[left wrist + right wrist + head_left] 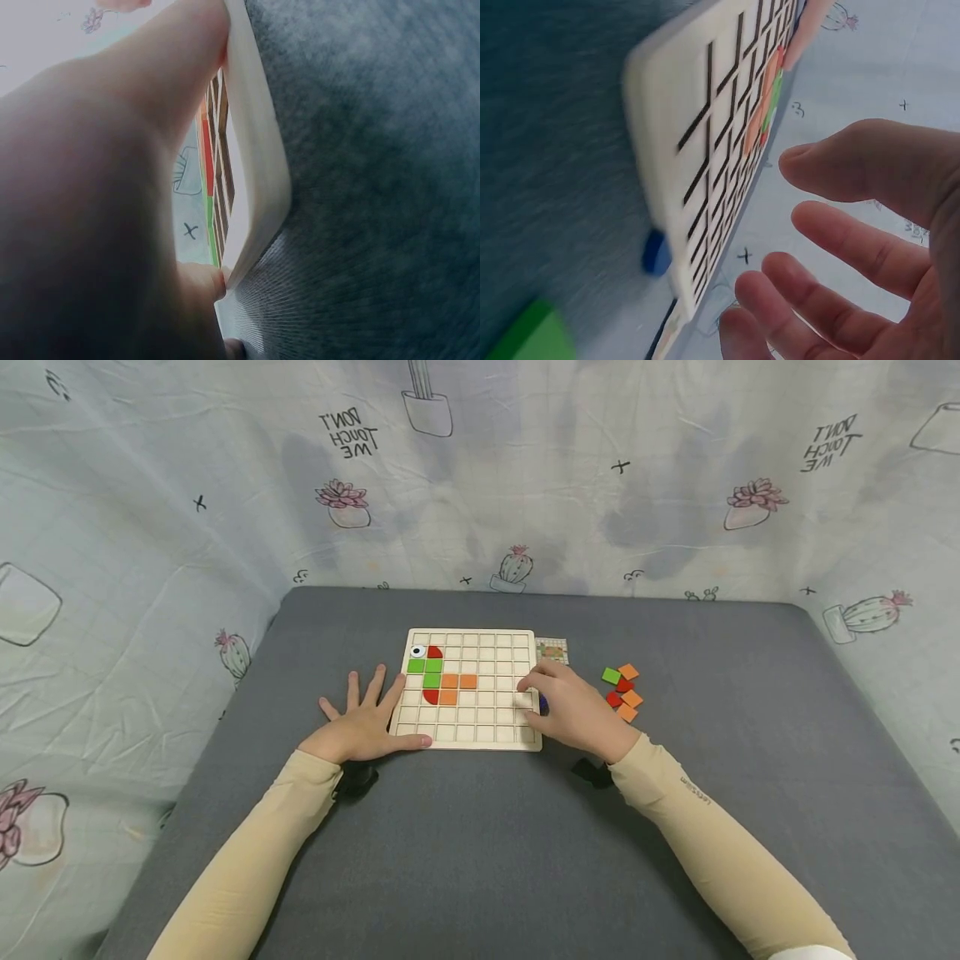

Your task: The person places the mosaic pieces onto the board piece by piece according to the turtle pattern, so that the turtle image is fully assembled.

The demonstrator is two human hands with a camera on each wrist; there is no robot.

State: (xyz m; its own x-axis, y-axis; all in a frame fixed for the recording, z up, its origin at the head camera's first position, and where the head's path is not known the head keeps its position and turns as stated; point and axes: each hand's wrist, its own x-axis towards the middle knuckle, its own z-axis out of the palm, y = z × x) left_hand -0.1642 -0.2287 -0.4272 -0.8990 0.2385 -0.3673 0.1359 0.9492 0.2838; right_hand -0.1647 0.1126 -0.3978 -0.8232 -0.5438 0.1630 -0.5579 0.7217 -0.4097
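Note:
A pale wooden grid board (pixel 495 718) lies on the grey table. On its left part sit a white eye tile (pixel 417 651), green squares (pixel 432 680), orange squares (pixel 448 697) and red rounded tiles (pixel 431 697). My left hand (pixel 358 727) is spread at the board's left edge, its thumb resting on the front left corner. Over the right edge hovers my right hand (pixel 577 708); its fingers are loosely bent, and in the right wrist view nothing is between thumb and fingertips. A blue piece (pixel 657 253) lies beside the board's right edge, partly hidden by that hand in the head view.
Right of my right hand lies a loose cluster of tiles: orange squares (pixel 628 671), a green square (pixel 611 676) and red pieces (pixel 625 685). A small printed card (pixel 552 649) lies by the board's back right corner. Patterned cloth (pixel 480 477) hangs behind the table.

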